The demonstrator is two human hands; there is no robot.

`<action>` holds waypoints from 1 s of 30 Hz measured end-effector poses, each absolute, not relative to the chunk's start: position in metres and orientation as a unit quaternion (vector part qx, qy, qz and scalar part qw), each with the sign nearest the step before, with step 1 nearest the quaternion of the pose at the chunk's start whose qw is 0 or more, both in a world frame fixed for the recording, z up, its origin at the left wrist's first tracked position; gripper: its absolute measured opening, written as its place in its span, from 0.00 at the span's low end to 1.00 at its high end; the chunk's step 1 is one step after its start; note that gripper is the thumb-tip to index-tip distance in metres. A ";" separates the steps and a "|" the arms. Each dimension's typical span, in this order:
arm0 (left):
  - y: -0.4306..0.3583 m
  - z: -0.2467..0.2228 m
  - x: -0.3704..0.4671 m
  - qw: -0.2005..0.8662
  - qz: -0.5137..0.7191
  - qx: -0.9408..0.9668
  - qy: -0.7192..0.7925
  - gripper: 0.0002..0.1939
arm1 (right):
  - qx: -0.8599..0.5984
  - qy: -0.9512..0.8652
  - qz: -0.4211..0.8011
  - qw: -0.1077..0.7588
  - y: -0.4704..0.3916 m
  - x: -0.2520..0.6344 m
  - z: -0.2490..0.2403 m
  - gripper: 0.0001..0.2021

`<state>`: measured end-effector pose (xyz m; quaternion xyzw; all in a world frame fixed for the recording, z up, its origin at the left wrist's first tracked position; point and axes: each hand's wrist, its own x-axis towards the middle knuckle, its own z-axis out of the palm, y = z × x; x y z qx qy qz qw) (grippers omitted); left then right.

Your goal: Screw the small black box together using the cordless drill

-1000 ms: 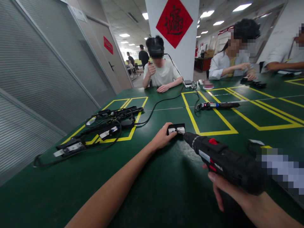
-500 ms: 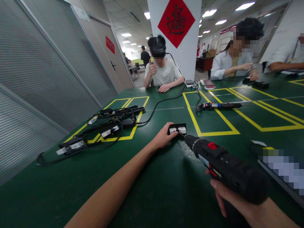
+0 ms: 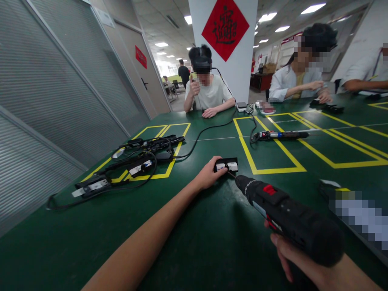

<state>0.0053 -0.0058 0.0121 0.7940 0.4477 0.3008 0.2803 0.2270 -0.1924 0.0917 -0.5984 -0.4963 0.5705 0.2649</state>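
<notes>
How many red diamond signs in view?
2. One large red diamond on the white pillar, one smaller red diamond on the door at left. Far background is too small to rule out more.

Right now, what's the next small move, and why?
I'd steady the drill before driving: its bit meets the black part at a slant, close to the left thumb, and the left hand braces that part.
</notes>
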 end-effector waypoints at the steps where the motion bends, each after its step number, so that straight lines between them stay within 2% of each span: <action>1: -0.006 0.012 0.005 0.280 0.301 0.794 0.448 0.17 | -0.603 -0.492 0.569 0.265 -0.193 0.227 0.088 0.11; 20: -0.005 0.010 0.006 0.289 0.304 0.793 0.442 0.18 | -0.623 -0.499 0.540 0.266 -0.195 0.229 0.053 0.13; 30: -0.005 0.009 0.004 0.291 0.303 0.796 0.435 0.17 | -0.625 -0.482 0.542 0.288 -0.196 0.227 0.078 0.14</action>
